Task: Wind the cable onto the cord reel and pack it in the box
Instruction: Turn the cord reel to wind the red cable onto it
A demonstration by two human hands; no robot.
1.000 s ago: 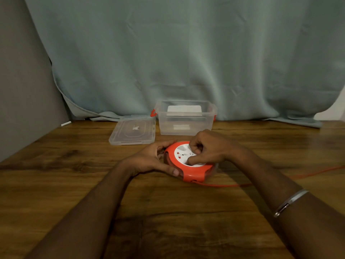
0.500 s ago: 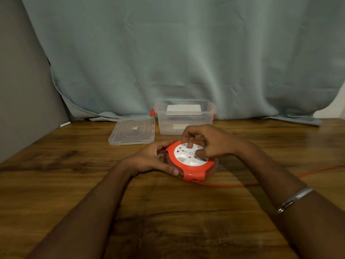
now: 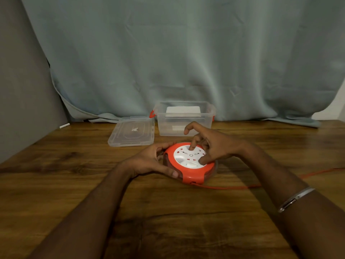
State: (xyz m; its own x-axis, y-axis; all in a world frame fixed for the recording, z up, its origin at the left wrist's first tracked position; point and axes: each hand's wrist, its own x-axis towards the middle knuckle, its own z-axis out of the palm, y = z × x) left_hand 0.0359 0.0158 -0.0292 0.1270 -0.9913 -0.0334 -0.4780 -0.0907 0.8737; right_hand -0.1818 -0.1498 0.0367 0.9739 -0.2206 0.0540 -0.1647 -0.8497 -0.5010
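Observation:
A round orange cord reel (image 3: 194, 174) with a white socket face lies flat on the wooden table (image 3: 168, 221). My left hand (image 3: 151, 161) grips its left rim, thumb along the front edge. My right hand (image 3: 212, 144) rests on the white face, a finger pressed near its far side and the thumb near its right edge. An orange cable (image 3: 242, 186) leaves the reel's front and trails off to the right edge of the view. Behind the reel stands an open clear plastic box (image 3: 184, 118) with orange latches.
The box's clear lid (image 3: 132, 134) lies flat to the left of the box. A grey-blue curtain (image 3: 177, 62) hangs behind the table and drapes onto its back edge. A grey wall (image 3: 22, 90) borders the left side. A small white stick (image 3: 64, 125) lies at the far left.
My right hand has turned on the reel's white face, its fingers moving from the near side round to the far side. The left hand kept its hold. The cable on the right shifted slightly.

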